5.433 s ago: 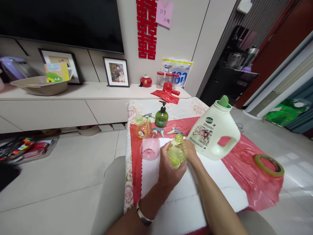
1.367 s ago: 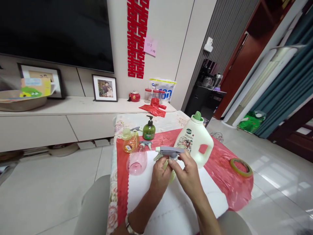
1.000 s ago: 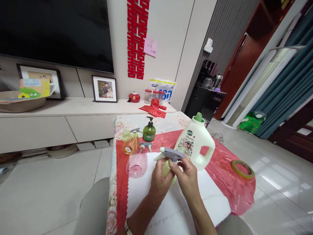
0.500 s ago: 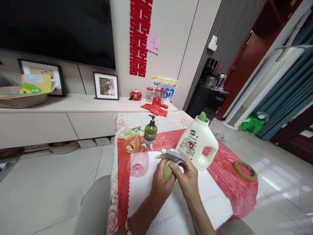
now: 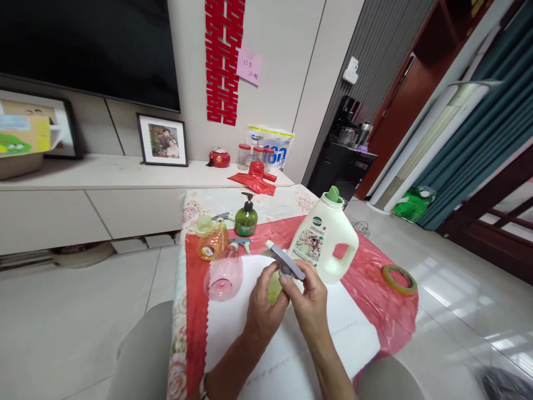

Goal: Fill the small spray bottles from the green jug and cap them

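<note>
My left hand [image 5: 261, 303] is wrapped round a small yellow-green spray bottle [image 5: 273, 288], held upright over the white cloth [image 5: 233, 328]. My right hand [image 5: 308, 300] pinches the collar of the grey trigger sprayer head [image 5: 283, 259] that sits on the bottle's neck. A large pale green detergent jug [image 5: 323, 238] stands just behind my right hand. A pink bottle [image 5: 223, 272] lies on its side to the left, with an orange bottle [image 5: 211, 243] and a dark green pump bottle [image 5: 245, 218] behind it.
A red plastic sheet [image 5: 375, 294] covers the small table, and a roll of tape [image 5: 399, 279] lies at its right edge. Another loose sprayer head [image 5: 239, 243] lies near the pink bottle. A low cabinet [image 5: 104, 189] with framed photos and jars runs along the wall.
Earlier I held the bottle open-necked in both hands. Now the grey sprayer head sits on it, and it has turned between the last frames. My view has shifted right.
</note>
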Demonstrator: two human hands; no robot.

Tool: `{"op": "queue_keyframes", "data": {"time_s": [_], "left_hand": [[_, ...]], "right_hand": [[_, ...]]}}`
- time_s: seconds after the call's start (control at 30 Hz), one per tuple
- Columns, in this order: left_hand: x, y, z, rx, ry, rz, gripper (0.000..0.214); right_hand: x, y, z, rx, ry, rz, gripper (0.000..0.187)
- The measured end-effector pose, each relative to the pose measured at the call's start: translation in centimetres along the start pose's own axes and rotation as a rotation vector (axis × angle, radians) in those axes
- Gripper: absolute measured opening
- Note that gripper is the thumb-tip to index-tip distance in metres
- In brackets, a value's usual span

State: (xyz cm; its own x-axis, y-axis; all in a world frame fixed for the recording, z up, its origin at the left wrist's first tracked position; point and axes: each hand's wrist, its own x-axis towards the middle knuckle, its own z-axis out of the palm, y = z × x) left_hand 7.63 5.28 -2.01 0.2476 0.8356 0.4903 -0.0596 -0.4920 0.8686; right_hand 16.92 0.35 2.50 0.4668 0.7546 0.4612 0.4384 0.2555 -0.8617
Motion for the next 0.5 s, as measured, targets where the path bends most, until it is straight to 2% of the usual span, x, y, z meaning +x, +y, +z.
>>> {"op": "queue_keyframes", "data": {"time_s": [0.13,0.27,0.37,0.5], "left_hand": [[0.22,0.14,-0.10,-0.044,-0.040,0.022,0.043],[0.38,0.30,-0.24,-0.062,-0.055,0.031,0.042],[0.37,0.02,-0.19,-0.050,-0.042,0.041,0.041],[0.35,-0.33,-0.10,-0.054,-0.052,0.062,0.046]], "right_hand": [[-0.10,-0.15,0.51,-0.040,0.063,0.030,0.023],[0.03,-0.81,-0.13,-0.054,-0.031,-0.020,0.032],[0.06,-0.82,-0.46,-0.054,-0.070,-0.056,0.029],[-0.09,-0.21,0.07,-0.064,0.001,-0.045,0.024]]}}
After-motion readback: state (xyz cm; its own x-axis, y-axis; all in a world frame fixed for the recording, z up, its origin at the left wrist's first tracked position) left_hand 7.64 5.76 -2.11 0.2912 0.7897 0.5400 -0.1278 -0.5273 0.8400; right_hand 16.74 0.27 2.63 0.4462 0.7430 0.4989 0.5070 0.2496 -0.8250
